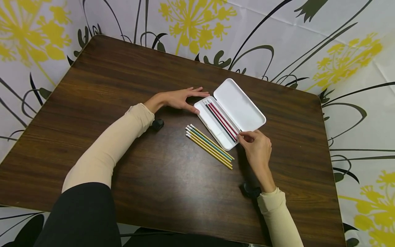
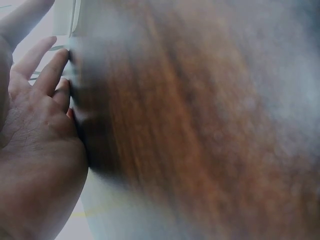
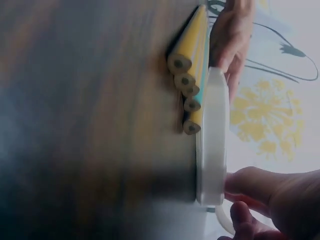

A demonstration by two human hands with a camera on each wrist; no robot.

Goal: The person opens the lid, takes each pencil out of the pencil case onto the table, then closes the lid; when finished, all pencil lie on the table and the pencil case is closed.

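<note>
A white pencil case [image 1: 210, 128] lies open on the table, its lid [image 1: 239, 103] folded back to the far right. Inside it, red pencils [image 1: 223, 118] and a dark pencil [image 1: 217, 119] lie side by side. My left hand [image 1: 182, 98] rests at the case's far left end, thumb touching the corner and fingers spread. At the near right end, my right hand [image 1: 256, 145] pinches the end of a red pencil between thumb and forefinger; the fingertips partly hide it. Beside the case lies a row of several unsharpened yellow and green pencils [image 1: 210, 146].
The brown wooden table [image 1: 148, 192] stands against a white cloth with yellow and dark plant prints [image 1: 197, 24]. In the right wrist view, the loose pencils' blunt ends [image 3: 184, 81] lie close along the case's side wall [image 3: 212, 150].
</note>
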